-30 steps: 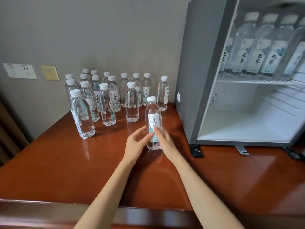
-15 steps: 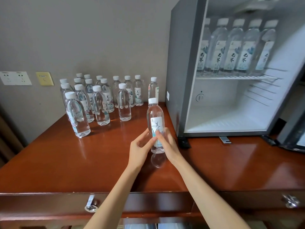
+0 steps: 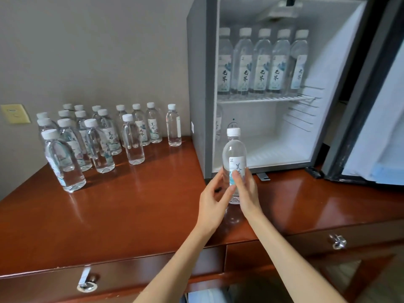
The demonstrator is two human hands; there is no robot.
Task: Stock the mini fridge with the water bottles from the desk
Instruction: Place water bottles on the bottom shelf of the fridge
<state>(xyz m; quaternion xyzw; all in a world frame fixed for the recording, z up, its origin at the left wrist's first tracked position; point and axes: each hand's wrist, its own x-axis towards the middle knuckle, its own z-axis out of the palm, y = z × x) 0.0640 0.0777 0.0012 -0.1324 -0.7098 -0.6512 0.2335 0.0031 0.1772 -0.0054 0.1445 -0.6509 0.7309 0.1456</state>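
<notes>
Bottle (image 3: 234, 154) of clear plastic, white cap, upright; left hand (image 3: 213, 202) and right hand (image 3: 248, 193) grip its lower half, grey mini fridge (image 3: 197, 84) right behind, bottom empty.

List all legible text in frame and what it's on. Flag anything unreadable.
"美", with a second character partly hidden by a thumb: label of the held bottle, gripped by the left hand and right hand.
"美好": label of a desk bottle.
Two brush characters on the fridge-shelf bottles: too stylised to read surely.
Yellow wall plate: print too blurred.
</notes>
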